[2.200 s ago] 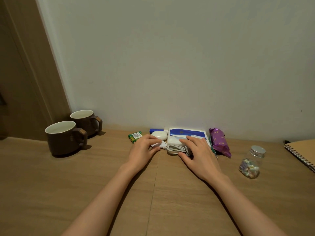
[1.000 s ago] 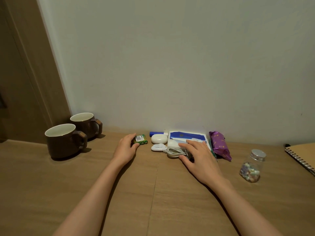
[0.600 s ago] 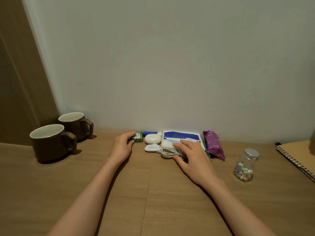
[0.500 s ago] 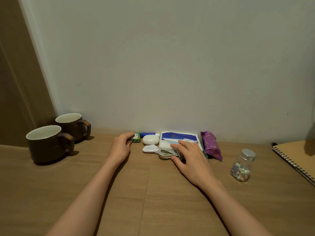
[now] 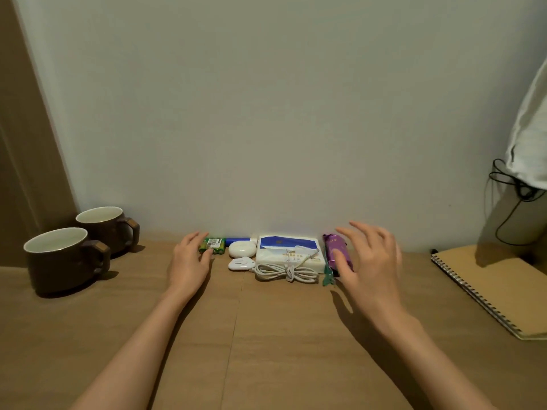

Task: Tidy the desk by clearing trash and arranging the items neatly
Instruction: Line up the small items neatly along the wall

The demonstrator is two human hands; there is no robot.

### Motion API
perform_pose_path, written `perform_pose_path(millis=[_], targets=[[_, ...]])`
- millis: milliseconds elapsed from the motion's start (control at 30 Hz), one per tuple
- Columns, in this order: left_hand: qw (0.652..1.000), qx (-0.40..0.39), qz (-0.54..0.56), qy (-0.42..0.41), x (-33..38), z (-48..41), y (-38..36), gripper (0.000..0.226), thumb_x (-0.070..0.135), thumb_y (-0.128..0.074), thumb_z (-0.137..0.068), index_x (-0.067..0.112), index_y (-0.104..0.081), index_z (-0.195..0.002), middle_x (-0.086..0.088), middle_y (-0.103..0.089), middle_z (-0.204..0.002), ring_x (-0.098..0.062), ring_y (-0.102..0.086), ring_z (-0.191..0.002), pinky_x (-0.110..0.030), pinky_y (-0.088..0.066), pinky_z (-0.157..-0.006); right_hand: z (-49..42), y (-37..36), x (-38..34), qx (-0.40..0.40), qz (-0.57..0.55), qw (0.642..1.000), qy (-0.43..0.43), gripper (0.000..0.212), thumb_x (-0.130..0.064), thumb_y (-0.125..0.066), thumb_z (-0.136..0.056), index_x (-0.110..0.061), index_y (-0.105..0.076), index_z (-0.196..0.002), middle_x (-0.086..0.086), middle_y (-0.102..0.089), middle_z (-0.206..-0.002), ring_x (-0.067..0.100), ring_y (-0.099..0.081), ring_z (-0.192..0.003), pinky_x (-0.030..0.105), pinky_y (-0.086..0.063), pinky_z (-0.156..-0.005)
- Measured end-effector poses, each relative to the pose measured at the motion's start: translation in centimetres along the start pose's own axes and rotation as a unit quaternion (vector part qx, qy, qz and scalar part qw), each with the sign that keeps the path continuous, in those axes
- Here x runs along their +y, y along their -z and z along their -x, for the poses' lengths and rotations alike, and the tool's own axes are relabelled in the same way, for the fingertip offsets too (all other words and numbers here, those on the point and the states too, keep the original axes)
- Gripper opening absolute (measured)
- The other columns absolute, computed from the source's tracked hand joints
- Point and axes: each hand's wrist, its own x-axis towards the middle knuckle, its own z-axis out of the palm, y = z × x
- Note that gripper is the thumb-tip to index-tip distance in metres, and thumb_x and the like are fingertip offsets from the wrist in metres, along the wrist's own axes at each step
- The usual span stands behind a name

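Observation:
A row of small items lies along the wall on the wooden desk (image 5: 266, 335). From the left: a green battery pack (image 5: 213, 245), a blue pen (image 5: 236, 240), a white earbud case (image 5: 242, 249), a small white device (image 5: 240, 264), a blue-and-white tissue pack (image 5: 288, 250) with a coiled white cable (image 5: 288, 273) in front of it, and a purple snack packet (image 5: 336, 250). My left hand (image 5: 189, 263) rests on the desk, its fingertips touching the left end of the battery pack. My right hand (image 5: 370, 261) hovers with spread fingers just right of the purple packet, thumb overlapping it.
Two brown mugs (image 5: 63, 258) (image 5: 103, 229) stand at the back left by a wooden panel. A spiral notebook (image 5: 497, 287) lies at the right edge. A black cord (image 5: 509, 199) and white cloth (image 5: 529, 134) hang above it.
My right hand left the white cable and moved right to the purple packet, now covering where the glass jar stood. My left hand pushed the battery pack to the wall and stays there.

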Motion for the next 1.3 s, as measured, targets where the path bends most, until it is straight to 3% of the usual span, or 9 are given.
perform_pose_path(millis=[133,233,333,500,733,867,1033,1133,1300], targets=[[0.999,-0.023,-0.001,0.027,0.2,-0.1,-0.3,0.052,0.028,-0.06,-0.088,0.018,-0.045,-0.137,-0.009,-0.045,-0.139,-0.028,-0.042,-0.126,-0.041,-0.04,-0.101,1.3,1.3,3.0,-0.038,0.052,0.991,-0.118,0.054,-0.043,-0.066,-0.081,-0.03,-0.048,-0.13,0.005,-0.043,-0.139,0.027,-0.035,-0.122,0.046,-0.039,-0.098],[0.998,-0.052,-0.008,0.038,0.2,-0.4,-0.6,0.057,0.032,-0.061,-0.087,0.022,-0.042,-0.139,-0.01,-0.043,-0.14,-0.029,-0.041,-0.127,-0.043,-0.041,-0.1,2.9,0.8,4.4,-0.092,0.018,0.983,-0.16,0.061,-0.045,-0.065,-0.081,-0.034,-0.039,-0.135,0.006,-0.04,-0.137,0.025,-0.038,-0.117,0.04,-0.043,-0.092],[0.996,-0.078,-0.021,0.035,0.5,-0.6,-0.9,0.058,0.034,-0.061,-0.086,0.027,-0.041,-0.14,-0.009,-0.04,-0.143,-0.029,-0.04,-0.129,-0.045,-0.039,-0.102,3.8,-0.1,5.0,-0.094,-0.048,0.983,-0.152,0.062,-0.033,-0.067,-0.084,-0.033,-0.036,-0.137,0.006,-0.044,-0.128,0.023,-0.046,-0.113,0.032,-0.038,-0.086],[0.997,-0.06,-0.048,0.023,0.8,-1.3,-1.2,0.056,0.033,-0.062,-0.085,0.022,-0.046,-0.137,-0.006,-0.047,-0.138,-0.027,-0.044,-0.125,-0.043,-0.037,-0.1,3.1,-1.8,5.7,-0.063,-0.073,0.984,-0.153,0.076,-0.02,-0.07,-0.083,-0.032,-0.024,-0.143,0.003,-0.056,-0.121,0.025,-0.049,-0.108,0.035,-0.042,-0.082],[0.994,-0.05,-0.095,-0.003,0.5,-1.6,-1.6,0.052,0.038,-0.062,-0.086,0.02,-0.051,-0.134,-0.006,-0.054,-0.129,-0.031,-0.048,-0.117,-0.042,-0.039,-0.092,0.3,-5.0,7.9,-0.038,-0.095,0.975,-0.195,0.065,-0.013,-0.066,-0.085,-0.025,-0.033,-0.14,0.007,-0.056,-0.127,0.029,-0.053,-0.112,0.036,-0.044,-0.087],[0.991,-0.049,-0.11,-0.05,-0.1,-1.8,-1.8,0.039,0.034,-0.061,-0.088,0.015,-0.061,-0.122,-0.007,-0.061,-0.121,-0.032,-0.054,-0.103,-0.039,-0.043,-0.084,-1.2,-6.7,8.4,-0.054,-0.114,0.976,-0.175,0.063,-0.015,-0.062,-0.089,-0.027,-0.033,-0.143,0.006,-0.056,-0.128,0.021,-0.054,-0.113,0.029,-0.042,-0.088],[0.98,-0.054,-0.162,-0.103,-0.2,-1.9,-1.7,0.03,0.029,-0.06,-0.088,0.02,-0.065,-0.116,-0.005,-0.064,-0.113,-0.031,-0.056,-0.092,-0.037,-0.048,-0.072,-2.2,-7.5,8.6,-0.062,-0.135,0.976,-0.161,0.065,-0.015,-0.057,-0.093,-0.033,-0.027,-0.148,0.004,-0.053,-0.119,0.008,-0.048,-0.095,0.024,-0.038,-0.082],[0.985,-0.047,-0.144,-0.077,0.3,-1.7,-1.6,0.031,0.019,-0.063,-0.083,0.017,-0.067,-0.113,-0.01,-0.065,-0.11,-0.035,-0.055,-0.089,-0.036,-0.044,-0.072,-2.4,-7.9,8.8,-0.07,-0.139,0.974,-0.162,0.067,-0.015,-0.056,-0.094,-0.037,-0.023,-0.148,0.004,-0.053,-0.111,0.01,-0.05,-0.091,0.024,-0.039,-0.08],[0.997,-0.035,-0.067,0.026,0.5,-1.6,-1.0,0.046,0.016,-0.069,-0.074,0.009,-0.064,-0.119,-0.018,-0.064,-0.116,-0.039,-0.056,-0.101,-0.039,-0.044,-0.085,-2.4,-8.0,8.9,-0.083,-0.138,0.974,-0.16,0.07,-0.013,-0.056,-0.094,-0.036,-0.019,-0.149,0.005,-0.053,-0.111,0.01,-0.049,-0.088,0.024,-0.038,-0.079]])
